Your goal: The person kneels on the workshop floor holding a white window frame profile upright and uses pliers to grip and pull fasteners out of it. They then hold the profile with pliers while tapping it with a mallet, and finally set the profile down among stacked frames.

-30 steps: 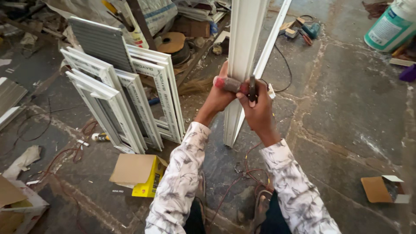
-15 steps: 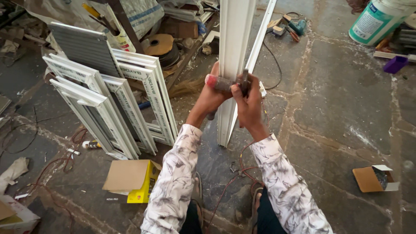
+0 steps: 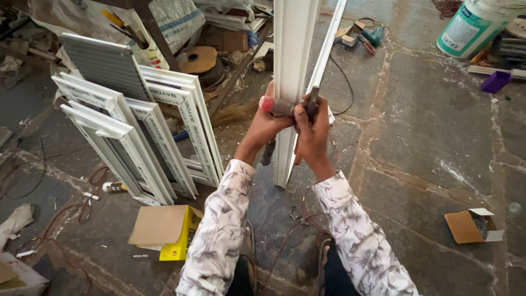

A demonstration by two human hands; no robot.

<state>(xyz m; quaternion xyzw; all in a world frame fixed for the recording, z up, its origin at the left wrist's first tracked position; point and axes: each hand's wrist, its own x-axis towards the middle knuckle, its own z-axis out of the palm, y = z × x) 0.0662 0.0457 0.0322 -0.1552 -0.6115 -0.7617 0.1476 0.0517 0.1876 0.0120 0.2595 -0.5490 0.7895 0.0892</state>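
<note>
At the upright white frame, both hands closed: left hand gripping a red-handled tool, right hand clamping its metal end against the profile. Mid-job, by the look; finished frames stacked left on the floor.

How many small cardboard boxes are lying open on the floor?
2. A yellow-sided cardboard box lies left of the person's legs, by the stacked white window frames. An open brown box sits at right. A corner at lower left may be a third.
</note>
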